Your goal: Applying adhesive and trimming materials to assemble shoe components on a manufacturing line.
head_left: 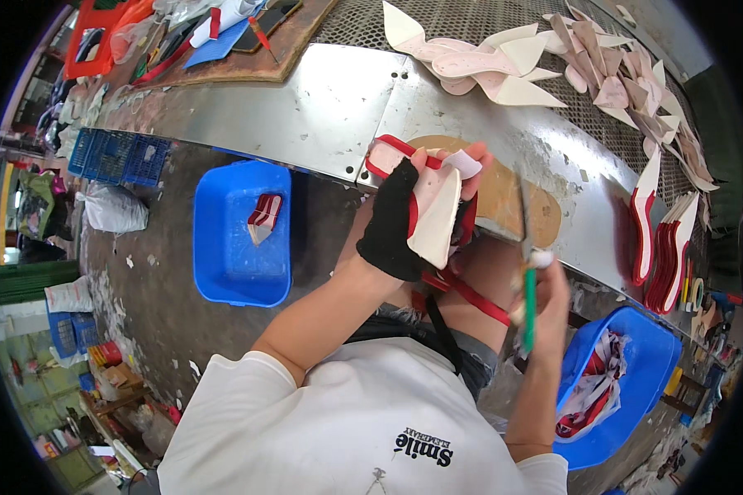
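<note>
red-edged shoe piece: pale, tilted above my lap, just before the metal bench.
gloved left hand: grasping the piece, bare fingertips beside a pale flap.
right hand: closed round a green-handled cutter, blurred; i cannot tell whether its blades are apart.
blade risk: it points away from me, apart from the piece; a hurried swing leftward could nick those uncovered fingertips.
grip risk: if my hold loosens, the piece could twist and a cut stray into its pale face.
red strip: trailing below, it might snag.
</note>
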Available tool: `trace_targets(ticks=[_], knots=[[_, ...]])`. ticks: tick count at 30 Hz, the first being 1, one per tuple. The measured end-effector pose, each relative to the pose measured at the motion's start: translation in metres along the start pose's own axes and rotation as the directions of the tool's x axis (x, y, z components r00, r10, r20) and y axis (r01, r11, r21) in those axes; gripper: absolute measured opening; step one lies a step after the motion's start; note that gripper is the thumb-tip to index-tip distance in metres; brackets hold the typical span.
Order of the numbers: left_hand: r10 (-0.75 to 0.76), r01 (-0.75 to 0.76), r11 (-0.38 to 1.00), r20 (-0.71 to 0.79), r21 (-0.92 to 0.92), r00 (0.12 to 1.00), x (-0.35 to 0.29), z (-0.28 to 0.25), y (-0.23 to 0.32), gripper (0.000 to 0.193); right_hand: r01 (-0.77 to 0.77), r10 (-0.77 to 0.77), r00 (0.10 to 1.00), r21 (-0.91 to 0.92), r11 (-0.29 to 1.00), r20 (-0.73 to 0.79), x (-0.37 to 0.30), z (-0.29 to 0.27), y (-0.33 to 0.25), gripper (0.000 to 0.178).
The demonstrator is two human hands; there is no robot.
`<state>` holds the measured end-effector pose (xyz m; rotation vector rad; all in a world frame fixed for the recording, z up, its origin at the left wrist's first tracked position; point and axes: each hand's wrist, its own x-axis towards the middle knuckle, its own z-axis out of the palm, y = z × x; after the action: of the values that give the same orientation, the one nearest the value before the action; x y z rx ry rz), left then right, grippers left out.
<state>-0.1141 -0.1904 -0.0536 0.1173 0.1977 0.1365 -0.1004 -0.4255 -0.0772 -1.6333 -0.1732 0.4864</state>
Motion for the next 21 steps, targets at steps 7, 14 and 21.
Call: trace_targets(ticks=[7, 14, 21], knots=[[0.007, -0.005, 0.998, 0.033, -0.055, 0.999, 0.004, -0.001, -0.004, 0.019, -0.001, 0.008, 0.988, -0.048, 0.999, 0.152, -0.005, 0.045, -0.013, 0.05], [-0.056, 0.123, 0.942, -0.214, 0.313, 0.975, 0.004, -0.011, 0.004, 0.026, 0.069, -0.067, 0.997, -0.039, 0.997, 0.031, 0.001, 0.035, 0.006, 0.041], [0.077, -0.077, 0.715, 0.032, 0.695, 0.997, 0.014, -0.008, -0.001, 0.039, 0.005, -0.219, 0.949, -0.684, 0.73, -0.227, 0.045, -0.023, -0.043, 0.032]])
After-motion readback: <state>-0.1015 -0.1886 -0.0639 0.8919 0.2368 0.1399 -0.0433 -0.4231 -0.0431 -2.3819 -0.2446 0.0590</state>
